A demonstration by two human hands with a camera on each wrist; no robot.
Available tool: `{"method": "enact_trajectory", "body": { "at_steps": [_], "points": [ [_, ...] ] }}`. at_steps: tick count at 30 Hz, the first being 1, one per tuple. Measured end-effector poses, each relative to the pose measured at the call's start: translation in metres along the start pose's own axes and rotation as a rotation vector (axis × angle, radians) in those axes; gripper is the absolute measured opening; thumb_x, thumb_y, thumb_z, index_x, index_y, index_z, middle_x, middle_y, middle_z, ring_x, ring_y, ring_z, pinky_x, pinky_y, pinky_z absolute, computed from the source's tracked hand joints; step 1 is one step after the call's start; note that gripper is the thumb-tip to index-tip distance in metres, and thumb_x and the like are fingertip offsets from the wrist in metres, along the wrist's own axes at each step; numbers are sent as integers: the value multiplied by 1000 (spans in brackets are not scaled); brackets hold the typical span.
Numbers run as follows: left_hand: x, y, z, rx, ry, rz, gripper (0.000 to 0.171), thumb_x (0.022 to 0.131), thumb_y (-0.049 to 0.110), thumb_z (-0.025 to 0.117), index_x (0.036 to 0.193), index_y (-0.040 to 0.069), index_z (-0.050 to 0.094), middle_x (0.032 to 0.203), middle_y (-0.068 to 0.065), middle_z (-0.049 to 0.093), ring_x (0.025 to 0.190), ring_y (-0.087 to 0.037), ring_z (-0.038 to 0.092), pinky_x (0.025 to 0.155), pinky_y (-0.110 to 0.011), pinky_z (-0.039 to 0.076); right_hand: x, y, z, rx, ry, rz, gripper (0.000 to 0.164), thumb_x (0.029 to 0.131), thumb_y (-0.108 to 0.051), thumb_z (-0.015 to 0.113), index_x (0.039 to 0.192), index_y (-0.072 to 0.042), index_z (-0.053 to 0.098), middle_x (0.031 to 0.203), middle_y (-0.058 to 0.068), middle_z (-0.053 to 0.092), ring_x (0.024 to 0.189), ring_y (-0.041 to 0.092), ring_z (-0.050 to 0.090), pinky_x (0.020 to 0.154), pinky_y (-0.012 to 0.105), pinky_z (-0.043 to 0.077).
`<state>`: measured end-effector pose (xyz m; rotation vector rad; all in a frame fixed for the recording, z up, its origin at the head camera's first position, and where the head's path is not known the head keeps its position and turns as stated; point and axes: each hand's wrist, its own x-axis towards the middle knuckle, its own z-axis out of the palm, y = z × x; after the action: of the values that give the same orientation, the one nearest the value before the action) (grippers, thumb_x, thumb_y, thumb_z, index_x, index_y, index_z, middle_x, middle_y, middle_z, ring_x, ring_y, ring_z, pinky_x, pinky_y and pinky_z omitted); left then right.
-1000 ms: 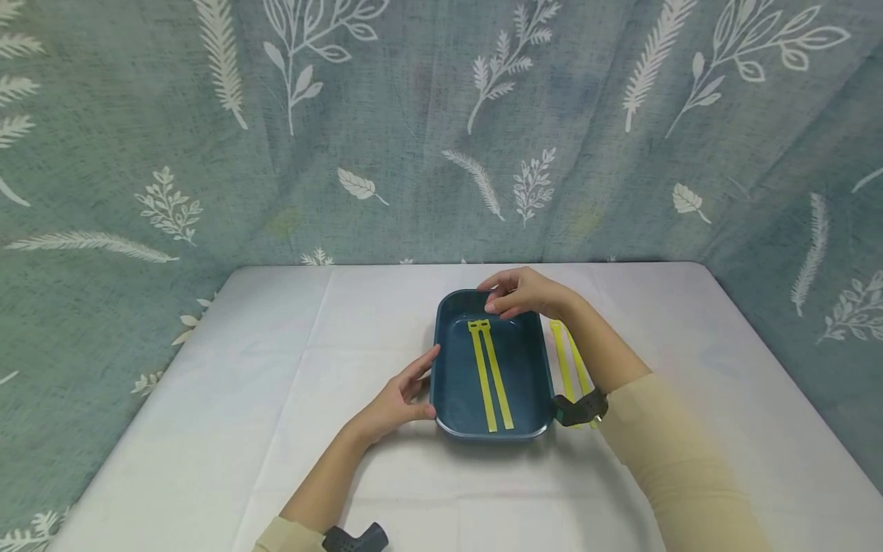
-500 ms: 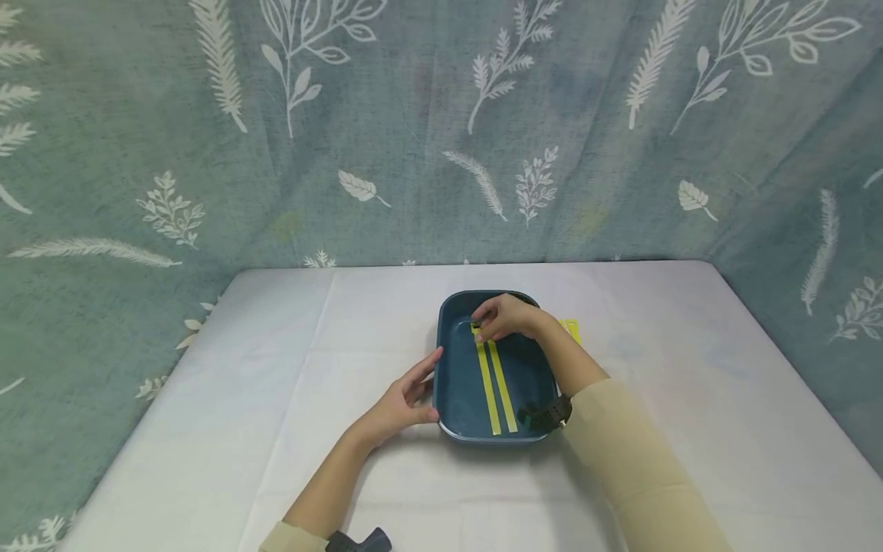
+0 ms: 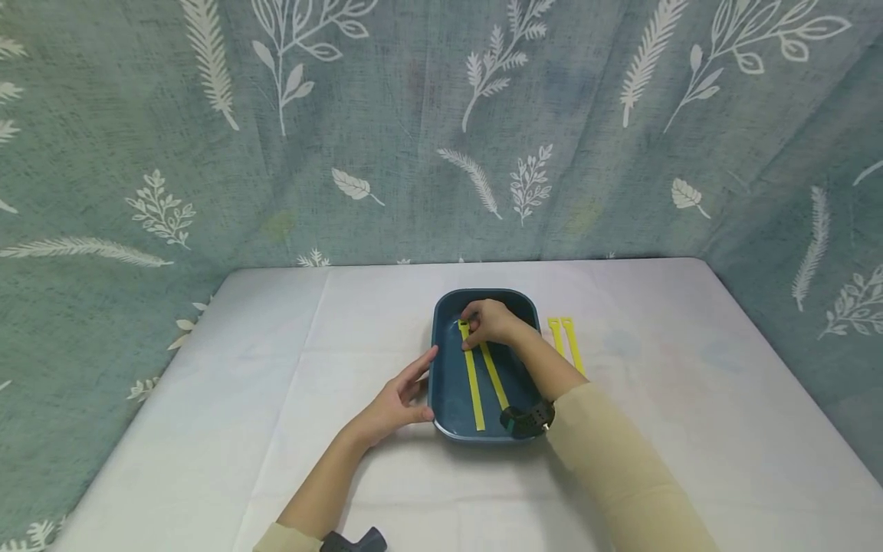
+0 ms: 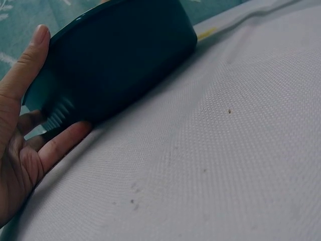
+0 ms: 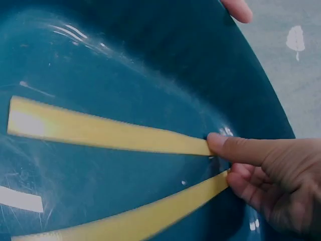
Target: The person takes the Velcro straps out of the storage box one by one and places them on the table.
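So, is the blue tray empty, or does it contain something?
Not empty: the head view shows two yellow strips inside the blue tray, with the right hand at their far ends.

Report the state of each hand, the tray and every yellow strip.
Tray: upright on the table
Left strip: in the tray, under the right thumb
Right strip: in the tray, slanted, upper end at the right fingers
Two outer strips: right of the tray, partly hidden
Left hand: touching tray's side
Right hand: fingers bent, grip unclear
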<state>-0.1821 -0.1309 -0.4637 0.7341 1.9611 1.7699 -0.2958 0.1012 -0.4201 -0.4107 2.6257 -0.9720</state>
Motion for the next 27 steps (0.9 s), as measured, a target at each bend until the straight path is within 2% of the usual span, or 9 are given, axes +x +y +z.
{"method": "enact_trajectory", "body": {
  "at_steps": [5, 10, 15, 19, 23, 27],
  "points": [
    [-1, 0, -1, 5, 7, -15, 95, 75, 46, 76, 151, 33, 20, 158, -11, 12, 142, -39, 18, 115, -49, 19, 2, -5, 4, -1, 19, -20, 52, 67, -14, 86, 113, -2, 65, 77, 3, 58, 65, 13, 51, 58, 21, 43],
    [-1, 0, -1, 11, 20, -29, 94, 75, 45, 76, 150, 34, 21, 158, -10, 14, 142, -38, 19, 114, -48, 20, 4, -7, 7, 8, 21, -5, 47, 68, -15, 85, 110, -3, 66, 79, 2, 56, 66, 12, 52, 58, 21, 45],
    [-1, 0, 0, 10, 20, -28, 94, 74, 46, 76, 150, 34, 21, 158, -10, 14, 142, -38, 19, 114, -48, 20, 4, -6, 8, 23, 4, -2, 38, 71, -15, 84, 103, -5, 67, 76, 2, 56, 61, 12, 53, 54, 22, 49],
    [-1, 0, 0, 7, 18, -24, 94, 74, 47, 76, 150, 35, 21, 158, -10, 13, 143, -38, 17, 114, -49, 19, 5, -5, 8, 15, 3, -36, 29, 73, -17, 82, 96, -6, 67, 71, 1, 54, 57, 11, 50, 50, 22, 45],
    [-1, 0, 0, 13, 21, -28, 94, 74, 47, 76, 150, 36, 22, 158, -9, 13, 143, -37, 17, 114, -48, 20, 7, -4, 8, 79, 21, -55, 25, 76, -17, 80, 94, -7, 66, 71, 1, 53, 54, 13, 53, 49, 23, 49],
    [-1, 0, 0, 14, 22, -42, 94, 74, 46, 76, 150, 37, 21, 158, -9, 14, 143, -36, 18, 114, -47, 20, 7, -5, 8, 150, 51, -69, 24, 79, -18, 77, 98, -7, 66, 75, 4, 59, 57, 16, 60, 53, 26, 54]
  ]
}}
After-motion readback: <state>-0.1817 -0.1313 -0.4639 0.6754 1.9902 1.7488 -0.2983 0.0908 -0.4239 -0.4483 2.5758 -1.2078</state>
